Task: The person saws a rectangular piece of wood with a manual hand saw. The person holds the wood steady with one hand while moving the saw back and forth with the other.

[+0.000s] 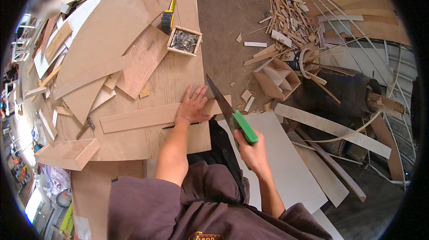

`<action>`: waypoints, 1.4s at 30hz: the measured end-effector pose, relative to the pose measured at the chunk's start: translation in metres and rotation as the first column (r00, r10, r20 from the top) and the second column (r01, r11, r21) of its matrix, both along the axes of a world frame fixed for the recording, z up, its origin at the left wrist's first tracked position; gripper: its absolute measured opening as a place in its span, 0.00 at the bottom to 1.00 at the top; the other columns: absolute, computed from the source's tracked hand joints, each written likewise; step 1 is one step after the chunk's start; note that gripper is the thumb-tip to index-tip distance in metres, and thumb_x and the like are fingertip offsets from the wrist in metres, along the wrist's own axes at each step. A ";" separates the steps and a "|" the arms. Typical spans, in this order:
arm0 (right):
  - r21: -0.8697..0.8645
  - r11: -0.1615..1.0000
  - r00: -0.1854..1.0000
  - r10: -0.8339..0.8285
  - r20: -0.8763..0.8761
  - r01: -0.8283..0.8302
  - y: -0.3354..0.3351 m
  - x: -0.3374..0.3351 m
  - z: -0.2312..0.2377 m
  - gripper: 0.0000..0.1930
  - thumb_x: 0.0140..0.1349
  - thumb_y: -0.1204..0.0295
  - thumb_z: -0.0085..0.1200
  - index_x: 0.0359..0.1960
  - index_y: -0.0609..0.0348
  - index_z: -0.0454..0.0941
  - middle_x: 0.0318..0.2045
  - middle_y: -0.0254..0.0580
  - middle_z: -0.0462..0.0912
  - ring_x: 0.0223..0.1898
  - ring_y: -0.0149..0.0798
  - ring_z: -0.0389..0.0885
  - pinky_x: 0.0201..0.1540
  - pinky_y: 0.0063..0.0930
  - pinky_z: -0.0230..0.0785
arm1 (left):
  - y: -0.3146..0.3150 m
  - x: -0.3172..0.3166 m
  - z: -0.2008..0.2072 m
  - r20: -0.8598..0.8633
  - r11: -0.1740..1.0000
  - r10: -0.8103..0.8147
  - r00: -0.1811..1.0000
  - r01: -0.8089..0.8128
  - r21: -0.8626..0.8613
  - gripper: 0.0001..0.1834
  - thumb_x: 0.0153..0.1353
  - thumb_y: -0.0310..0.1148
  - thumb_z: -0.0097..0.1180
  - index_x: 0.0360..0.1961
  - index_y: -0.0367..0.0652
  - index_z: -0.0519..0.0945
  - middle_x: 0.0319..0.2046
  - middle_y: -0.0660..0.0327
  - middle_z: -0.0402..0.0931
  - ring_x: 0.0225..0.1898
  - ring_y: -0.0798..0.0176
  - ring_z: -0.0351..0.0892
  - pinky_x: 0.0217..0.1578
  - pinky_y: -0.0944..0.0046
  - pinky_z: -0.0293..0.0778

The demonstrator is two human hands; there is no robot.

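The wooden strip (134, 117) lies across the near part of the surface (190, 72), 1 end reaching past the right edge, probably so that the blade has free air beneath it there. The left grip (193, 107) is open and flat, palm down, fingers spread, seemingly to pin the strip close to that edge. The right grip (251, 150) is closed around the handle of the green-handled saw (245, 128), its blade slanting up and away over the overhanging end; keeping the forearm outside the edge likely gives it room to swing.

Farther off on the surface, the nail box (182, 52) and tape measure (167, 21) sit near the right edge, presumably for easy reach. A large brown board (100, 30) lies among offcuts to the left.

Whether the teeth touch the strip cannot be told, and any marked line under the left palm would be hidden. A thin dark object (168, 127) shows only partly beside the strip. 2 areas are hard to read: the blurred left rim and the tangled scrap pile (283, 10) on the floor.
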State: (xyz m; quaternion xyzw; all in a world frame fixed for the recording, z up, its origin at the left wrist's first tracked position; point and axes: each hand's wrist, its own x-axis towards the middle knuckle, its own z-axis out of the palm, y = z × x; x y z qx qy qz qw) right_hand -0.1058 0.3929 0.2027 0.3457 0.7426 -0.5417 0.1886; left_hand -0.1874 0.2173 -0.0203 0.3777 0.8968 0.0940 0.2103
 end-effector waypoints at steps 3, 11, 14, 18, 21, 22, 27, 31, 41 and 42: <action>0.181 0.980 0.943 -0.018 -0.332 0.082 -0.004 -0.023 -0.110 0.14 0.70 0.66 0.58 0.38 0.69 0.80 0.20 0.31 0.74 0.27 0.28 0.67 0.29 0.32 0.65 | 0.018 -0.002 0.004 -0.065 0.998 -0.045 0.997 0.048 0.043 0.46 0.50 0.73 0.59 0.57 0.43 0.80 0.77 0.58 0.55 0.80 0.59 0.41 0.78 0.38 0.30; -0.014 1.000 0.995 0.027 0.100 -0.025 0.000 -0.024 -0.010 0.15 0.71 0.64 0.57 0.43 0.69 0.79 0.26 0.46 0.77 0.34 0.31 0.69 0.40 0.36 0.70 | 0.003 0.003 -0.009 -0.080 0.994 0.023 0.996 -0.014 0.109 0.44 0.50 0.71 0.61 0.51 0.40 0.81 0.75 0.56 0.58 0.79 0.58 0.45 0.77 0.36 0.35; 0.007 1.000 0.999 0.028 0.034 -0.028 -0.003 -0.005 0.024 0.15 0.70 0.65 0.57 0.40 0.69 0.78 0.25 0.48 0.77 0.33 0.32 0.70 0.39 0.37 0.70 | -0.001 0.002 -0.008 -0.049 0.994 0.029 0.998 -0.023 0.110 0.44 0.50 0.71 0.60 0.51 0.40 0.81 0.76 0.56 0.57 0.79 0.59 0.45 0.77 0.35 0.34; 0.080 0.996 0.992 -0.020 -0.125 0.030 0.004 -0.052 -0.101 0.16 0.68 0.66 0.57 0.33 0.71 0.76 0.24 0.54 0.79 0.29 0.34 0.71 0.35 0.42 0.70 | 0.008 0.006 -0.008 -0.100 0.992 -0.010 0.995 0.023 0.124 0.45 0.52 0.73 0.57 0.52 0.41 0.81 0.76 0.56 0.57 0.80 0.60 0.44 0.77 0.35 0.33; -0.011 0.998 0.997 -0.066 0.040 0.067 0.009 -0.110 -0.132 0.19 0.67 0.62 0.58 0.32 0.72 0.75 0.22 0.56 0.79 0.26 0.43 0.77 0.33 0.45 0.69 | 0.016 0.003 -0.006 -0.130 0.989 -0.047 0.990 0.064 0.130 0.47 0.53 0.75 0.53 0.54 0.41 0.80 0.76 0.56 0.57 0.80 0.60 0.43 0.77 0.36 0.31; -0.055 0.997 0.988 -0.048 0.145 0.057 0.009 -0.116 -0.126 0.19 0.67 0.62 0.58 0.32 0.72 0.76 0.22 0.57 0.79 0.26 0.45 0.79 0.33 0.45 0.69 | 0.011 0.001 -0.007 -0.112 0.993 -0.070 0.991 0.079 0.084 0.46 0.53 0.75 0.54 0.54 0.42 0.81 0.76 0.56 0.57 0.80 0.60 0.43 0.77 0.36 0.31; -0.141 0.977 0.986 -0.151 0.076 0.160 -0.004 -0.025 -0.019 0.11 0.71 0.66 0.58 0.38 0.63 0.77 0.19 0.32 0.72 0.20 0.28 0.68 0.24 0.29 0.60 | 0.000 0.002 -0.008 -0.072 0.994 0.012 0.997 -0.004 0.113 0.44 0.51 0.72 0.59 0.52 0.43 0.82 0.76 0.54 0.56 0.79 0.59 0.44 0.77 0.35 0.31; -0.051 0.994 0.995 -0.093 -0.025 0.092 -0.004 0.013 -0.009 0.09 0.71 0.67 0.58 0.37 0.59 0.77 0.17 0.26 0.69 0.15 0.21 0.64 0.16 0.24 0.53 | 0.001 0.004 -0.006 -0.051 0.993 0.006 0.999 0.000 0.116 0.43 0.50 0.72 0.60 0.53 0.44 0.82 0.76 0.54 0.56 0.79 0.59 0.45 0.77 0.35 0.31; -0.020 0.991 0.988 -0.132 -0.078 0.131 0.006 -0.076 -0.123 0.15 0.69 0.64 0.57 0.35 0.67 0.76 0.19 0.41 0.75 0.18 0.37 0.75 0.21 0.37 0.65 | 0.015 -0.001 -0.004 -0.102 0.997 -0.076 0.992 0.078 0.012 0.46 0.53 0.75 0.53 0.57 0.44 0.81 0.76 0.55 0.56 0.79 0.59 0.44 0.77 0.35 0.30; -0.163 0.961 0.974 -0.213 0.075 0.223 0.000 -0.071 -0.077 0.14 0.71 0.63 0.57 0.36 0.63 0.76 0.17 0.34 0.72 0.13 0.29 0.67 0.15 0.30 0.57 | 0.006 -0.002 -0.002 -0.060 0.999 -0.045 0.997 0.044 -0.015 0.46 0.54 0.75 0.53 0.57 0.44 0.81 0.76 0.55 0.56 0.79 0.59 0.44 0.77 0.35 0.30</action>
